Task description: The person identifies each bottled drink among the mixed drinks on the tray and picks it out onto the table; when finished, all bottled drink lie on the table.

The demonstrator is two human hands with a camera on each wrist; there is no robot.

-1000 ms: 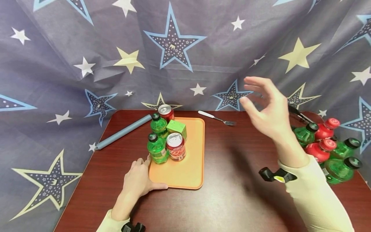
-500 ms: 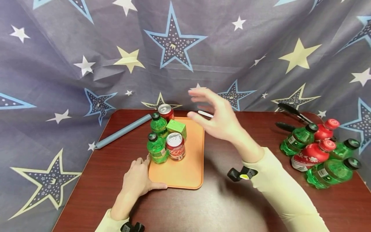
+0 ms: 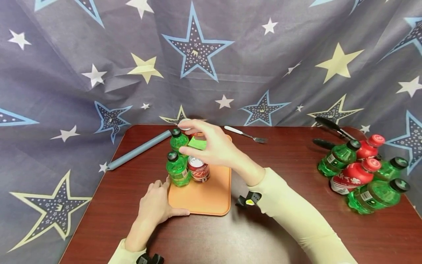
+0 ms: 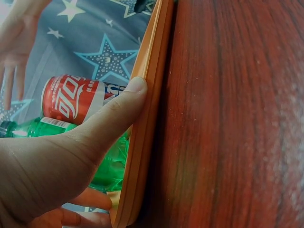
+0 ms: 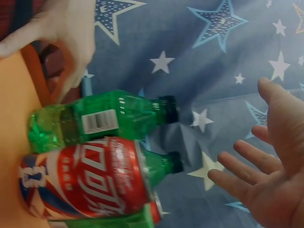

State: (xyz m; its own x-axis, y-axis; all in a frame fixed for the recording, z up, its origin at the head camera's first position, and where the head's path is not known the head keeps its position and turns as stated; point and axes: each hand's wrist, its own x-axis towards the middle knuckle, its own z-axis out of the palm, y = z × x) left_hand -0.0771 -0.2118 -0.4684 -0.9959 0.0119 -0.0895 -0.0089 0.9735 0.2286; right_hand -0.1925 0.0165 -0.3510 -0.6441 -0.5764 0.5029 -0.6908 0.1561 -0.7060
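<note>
My left hand (image 3: pixel 155 203) holds the near left corner of an orange tray (image 3: pixel 201 203), its thumb along the front rim and its fingers at the left side. On the tray stand two green soda bottles (image 3: pixel 178 170), a red Coca-Cola can (image 3: pixel 199 171) and a small green box (image 3: pixel 197 143). Another can (image 3: pixel 185 123) at the back is mostly hidden by my right hand (image 3: pixel 212 143). That hand hovers over the tray's items with its fingers spread. In the right wrist view the hand appears apart from the Coca-Cola can and bottles, with nothing in it.
Several green bottles (image 3: pixel 372 196) and two red-capped bottles (image 3: pixel 353 178) cluster at the right side of the table. Behind them lies a black-handled utensil (image 3: pixel 329 124). A fork (image 3: pixel 245 134) lies behind the tray, and a grey-blue tube (image 3: pixel 140 150) lies to the left.
My right hand has swept left from near the bottles on the right to above the tray, and lower. My left hand stays at the tray's corner.
</note>
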